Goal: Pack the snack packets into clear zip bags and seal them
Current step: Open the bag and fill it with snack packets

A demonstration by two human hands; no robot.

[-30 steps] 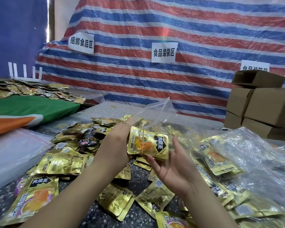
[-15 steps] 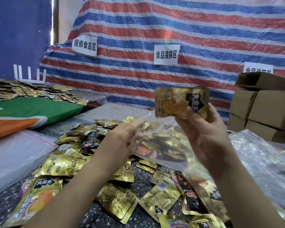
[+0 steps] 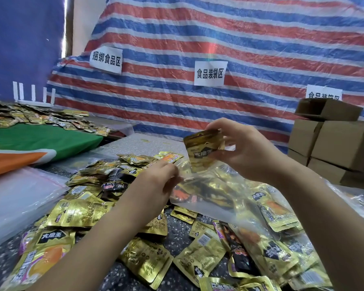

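I read three white paper signs taped to the striped tarp (image 3: 250, 49): the left sign (image 3: 106, 59) says 捆绑食品区, the middle sign (image 3: 210, 73) says 食品装袋区, and the right sign (image 3: 323, 94) is half hidden behind a cardboard box (image 3: 329, 109), so I make out only 食品装 with certainty. A gold snack packet (image 3: 51, 244) near my left forearm carries a black badge reading 大魔王. The small print on the other packets is too blurred for me to read.
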